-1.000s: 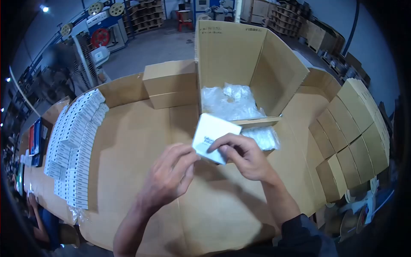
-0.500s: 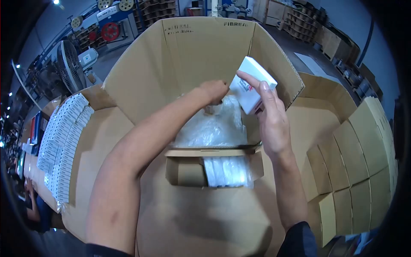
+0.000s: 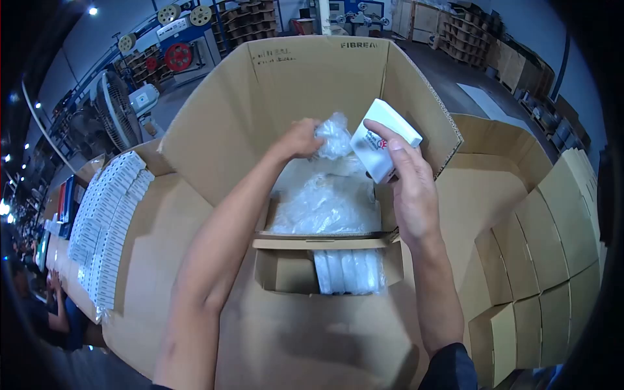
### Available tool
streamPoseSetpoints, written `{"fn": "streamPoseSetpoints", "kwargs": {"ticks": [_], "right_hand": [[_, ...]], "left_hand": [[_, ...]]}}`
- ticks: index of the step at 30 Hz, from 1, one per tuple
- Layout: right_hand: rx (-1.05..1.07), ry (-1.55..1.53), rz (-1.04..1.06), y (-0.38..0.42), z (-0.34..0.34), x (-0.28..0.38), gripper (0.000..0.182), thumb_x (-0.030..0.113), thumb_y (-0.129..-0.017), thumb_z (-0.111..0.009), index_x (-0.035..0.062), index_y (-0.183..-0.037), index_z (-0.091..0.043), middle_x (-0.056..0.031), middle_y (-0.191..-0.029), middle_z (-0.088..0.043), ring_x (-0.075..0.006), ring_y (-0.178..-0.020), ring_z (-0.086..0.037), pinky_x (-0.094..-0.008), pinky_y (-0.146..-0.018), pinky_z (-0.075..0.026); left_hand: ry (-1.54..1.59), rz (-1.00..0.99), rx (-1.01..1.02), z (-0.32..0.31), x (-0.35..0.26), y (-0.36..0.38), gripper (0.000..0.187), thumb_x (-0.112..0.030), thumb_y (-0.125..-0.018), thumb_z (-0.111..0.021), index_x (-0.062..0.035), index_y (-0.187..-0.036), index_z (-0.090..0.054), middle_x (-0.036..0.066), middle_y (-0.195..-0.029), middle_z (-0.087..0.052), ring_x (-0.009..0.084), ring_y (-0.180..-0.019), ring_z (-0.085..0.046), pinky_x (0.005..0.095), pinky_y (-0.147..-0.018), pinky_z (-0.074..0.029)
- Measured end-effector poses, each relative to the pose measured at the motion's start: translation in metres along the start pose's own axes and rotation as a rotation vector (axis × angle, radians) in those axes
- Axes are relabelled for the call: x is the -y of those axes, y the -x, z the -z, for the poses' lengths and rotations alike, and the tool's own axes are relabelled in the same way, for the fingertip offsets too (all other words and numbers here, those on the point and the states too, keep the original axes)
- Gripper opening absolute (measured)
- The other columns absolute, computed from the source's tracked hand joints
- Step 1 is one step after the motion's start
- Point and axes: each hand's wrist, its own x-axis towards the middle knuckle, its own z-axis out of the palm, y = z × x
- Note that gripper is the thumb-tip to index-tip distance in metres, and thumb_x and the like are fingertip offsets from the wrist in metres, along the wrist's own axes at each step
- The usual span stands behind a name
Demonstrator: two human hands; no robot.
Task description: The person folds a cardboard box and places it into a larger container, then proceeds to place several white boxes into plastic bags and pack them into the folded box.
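Cardboard made up nearly everything in view: a large open carton stood on a cardboard-covered counter, its flaps spread wide. The person's left hand reached into the carton toward twelve o'clock and was pinched shut on a small clear plastic bag, lifted above the heap of similar plastic bags lying in the carton's bottom. The right hand, at about one o'clock, was clamped around a small white box with printed markings on its face, held tilted just to the right of the raised bag and over the carton's right side. A smaller open cardboard box sat against the carton's near wall at six o'clock, with more wrapped white packets standing in it. Rows of flat white boxes lay along the counter's edge at nine o'clock, and stacked brown cartons filled the three o'clock side. A fan stood at ten o'clock.
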Motion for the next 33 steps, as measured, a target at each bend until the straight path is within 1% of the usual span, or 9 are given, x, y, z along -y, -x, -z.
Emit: {"fn": "streamPoseSetpoints", "kwargs": {"ticks": [4,11,12,15,16,23,27,31,33], "right_hand": [[-0.151,0.506,0.272,-0.005,-0.01,-0.012,0.033,0.024,-0.091,-0.077,0.0066,-0.119,-0.075,-0.0196,-0.118,-0.06,-0.0336,-0.109,-0.064,-0.0414,-0.098,-0.05],[-0.046,0.635,0.132,0.01,-0.046,-0.003,0.035,0.031,-0.085,-0.083,0.0029,-0.105,-0.075,-0.0214,-0.113,-0.063,-0.0397,-0.109,-0.063,-0.0459,-0.094,-0.051],[-0.077,0.627,0.16,0.012,-0.049,-0.007,0.03,0.028,-0.084,-0.084,0.003,-0.099,-0.076,-0.0228,-0.11,-0.064,-0.0396,-0.104,-0.064,-0.0465,-0.09,-0.051],[-0.054,0.638,0.191,0.01,-0.046,-0.01,0.026,0.027,-0.085,-0.084,0.0026,-0.093,-0.078,-0.0127,-0.094,-0.063,-0.02,-0.074,-0.059,-0.0368,-0.071,-0.05],[-0.045,0.599,0.096,0.01,-0.045,-0.002,0.02,0.022,-0.084,-0.084,0.0036,-0.089,-0.079,-0.0198,-0.098,-0.066,-0.035,-0.091,-0.066,-0.0441,-0.084,-0.052],[-0.102,0.563,0.009,0.006,-0.025,-0.008,0.019,0.021,-0.086,-0.082,0.003,-0.091,-0.079,-0.0155,-0.095,-0.067,-0.0237,-0.086,-0.067,-0.0366,-0.074,-0.05],[-0.2,0.536,0.123,0.002,-0.017,-0.015,0.017,0.019,-0.089,-0.078,0.002,-0.091,-0.078,-0.0107,-0.088,-0.062,-0.0201,-0.077,-0.061,-0.0361,-0.07,-0.048],[-0.24,0.498,0.163,-0.001,-0.011,-0.018,0.016,0.018,-0.092,-0.076,0.0028,-0.092,-0.077,-0.0084,-0.086,-0.06,-0.018,-0.073,-0.056,-0.0343,-0.068,-0.045],[-0.215,0.464,0.162,-0.001,-0.009,-0.018,0.015,0.018,-0.094,-0.075,0.0036,-0.093,-0.076,-0.0067,-0.085,-0.059,-0.0144,-0.071,-0.052,-0.032,-0.066,-0.042]], "left_hand": [[0.518,-0.044,-0.306,0.009,-0.026,0.089,0.045,-0.011,-0.1,-0.066,-0.0013,-0.141,-0.052,0.015,-0.124,-0.065,0.0191,-0.108,-0.067,0.0327,-0.076,-0.064],[0.846,-0.175,-0.275,-0.01,-0.052,0.175,0.041,-0.013,-0.105,-0.061,-0.0025,-0.143,-0.047,0.011,-0.13,-0.059,0.0172,-0.11,-0.066,0.0336,-0.081,-0.065],[0.951,-0.191,-0.29,-0.014,-0.053,0.178,0.037,-0.017,-0.106,-0.061,-0.0042,-0.138,-0.049,0.009,-0.125,-0.061,0.0154,-0.105,-0.067,0.0324,-0.078,-0.065],[0.979,-0.087,-0.269,-0.013,-0.042,0.172,0.032,-0.023,-0.107,-0.061,-0.006,-0.132,-0.052,0.006,-0.117,-0.065,0.0131,-0.097,-0.068,0.03,-0.073,-0.064],[0.966,-0.127,-0.281,-0.015,-0.039,0.166,0.029,-0.025,-0.106,-0.061,-0.0078,-0.127,-0.053,0.003,-0.11,-0.067,0.0112,-0.09,-0.068,0.0286,-0.068,-0.06],[1.038,-0.064,-0.453,-0.022,-0.042,0.145,0.027,-0.023,-0.105,-0.064,-0.0084,-0.126,-0.054,0.003,-0.108,-0.068,0.0101,-0.088,-0.067,0.0288,-0.068,-0.055],[1.073,-0.1,-0.569,-0.024,-0.021,0.129,0.014,-0.014,-0.103,-0.063,-0.0039,-0.112,-0.059,0.004,-0.1,-0.068,0.0104,-0.089,-0.064,0.0292,-0.071,-0.054],[0.553,0.089,-0.769,-0.029,-0.004,0.112,0.022,-0.017,-0.098,-0.067,-0.0011,-0.112,-0.063,0.014,-0.097,-0.072,0.0249,-0.09,-0.07,0.0379,-0.083,-0.053],[0.498,0.16,-0.694,-0.03,0.009,0.103,0.039,-0.02,-0.095,-0.066,0.0013,-0.127,-0.058,0.021,-0.121,-0.068,0.0348,-0.115,-0.065,0.0435,-0.1,-0.049]]}}
